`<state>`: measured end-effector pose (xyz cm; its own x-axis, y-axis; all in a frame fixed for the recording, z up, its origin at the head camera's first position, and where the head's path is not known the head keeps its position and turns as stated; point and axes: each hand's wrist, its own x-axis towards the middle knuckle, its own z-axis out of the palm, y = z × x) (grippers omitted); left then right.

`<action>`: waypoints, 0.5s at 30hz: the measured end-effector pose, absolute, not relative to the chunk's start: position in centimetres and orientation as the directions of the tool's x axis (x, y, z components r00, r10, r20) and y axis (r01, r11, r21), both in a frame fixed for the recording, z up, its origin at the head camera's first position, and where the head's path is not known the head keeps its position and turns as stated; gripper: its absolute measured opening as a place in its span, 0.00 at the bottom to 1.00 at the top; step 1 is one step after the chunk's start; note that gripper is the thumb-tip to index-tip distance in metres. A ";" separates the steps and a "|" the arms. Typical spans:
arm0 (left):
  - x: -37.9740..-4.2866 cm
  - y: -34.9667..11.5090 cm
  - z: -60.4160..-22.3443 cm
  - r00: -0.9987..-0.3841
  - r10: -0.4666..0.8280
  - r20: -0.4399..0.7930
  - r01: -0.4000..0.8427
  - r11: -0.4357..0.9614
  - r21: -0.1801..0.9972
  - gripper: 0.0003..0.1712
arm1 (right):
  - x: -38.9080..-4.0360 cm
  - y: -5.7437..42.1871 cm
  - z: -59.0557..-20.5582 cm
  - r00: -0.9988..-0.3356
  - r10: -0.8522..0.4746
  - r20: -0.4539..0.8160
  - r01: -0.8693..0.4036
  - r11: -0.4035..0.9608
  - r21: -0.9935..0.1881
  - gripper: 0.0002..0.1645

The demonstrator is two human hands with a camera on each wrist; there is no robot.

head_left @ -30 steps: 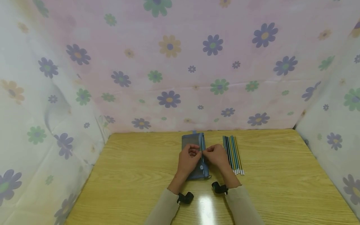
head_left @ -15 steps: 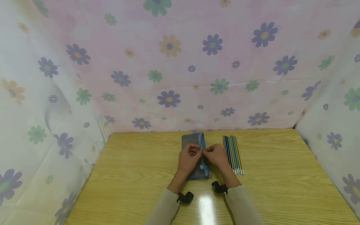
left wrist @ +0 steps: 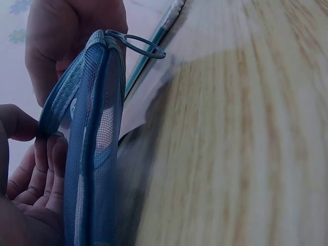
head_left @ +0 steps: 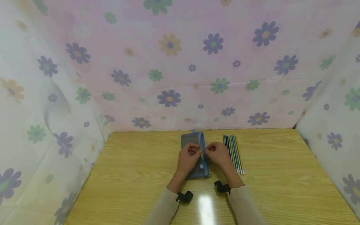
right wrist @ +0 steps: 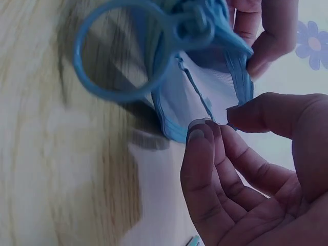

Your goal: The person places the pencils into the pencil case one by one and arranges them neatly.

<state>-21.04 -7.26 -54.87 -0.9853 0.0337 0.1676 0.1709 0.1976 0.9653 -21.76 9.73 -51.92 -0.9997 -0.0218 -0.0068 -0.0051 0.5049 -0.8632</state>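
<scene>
A blue zip pencil case [head_left: 192,138] with see-through mesh sides lies on the table, its mouth along the right side parted. My left hand [head_left: 187,158] pinches one edge of the mouth between thumb and finger, other fingers loosely curled. Across from it, my right hand [head_left: 217,153] has its thumb and fingertips together at the opposite edge, pinching it. In the right wrist view, the mesh inside [right wrist: 177,102] shows between the two edges. A blue ring [right wrist: 78,61] hangs from the case's near end.
Several pencils [head_left: 235,153] in dark, teal and yellow lie side by side to the right, partly behind my right forearm. The wooden table [head_left: 135,168] is bordered by a flower-print cloth [head_left: 185,62] at the back and both sides.
My right hand has shifted slightly to the right, away from my left hand, and the gap between the case's edges there looks wider. The left hand stays about where it was.
</scene>
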 end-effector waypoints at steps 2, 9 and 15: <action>-21.1 -7.3 -54.9 -0.985 0.032 0.171 0.174 0.198 0.965 0.11 | -21.7 9.9 -51.8 -1.000 -0.023 0.001 -0.013 0.511 -0.860 0.06; -21.0 -7.4 -54.6 -0.986 0.030 0.165 0.168 0.197 0.966 0.11 | -22.0 10.8 -51.8 -1.000 -0.029 0.011 -0.025 0.509 -0.861 0.06; -21.0 -7.5 -54.6 -0.985 0.048 0.166 0.173 0.195 0.966 0.11 | -22.1 11.1 -51.7 -0.999 -0.038 0.014 -0.031 0.499 -0.866 0.07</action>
<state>-20.96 -7.51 -54.59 -0.9849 0.0476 0.1664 0.1726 0.1948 0.9655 -22.08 11.10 -51.68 -0.9992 -0.0379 0.0135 -0.0307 0.4990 -0.8661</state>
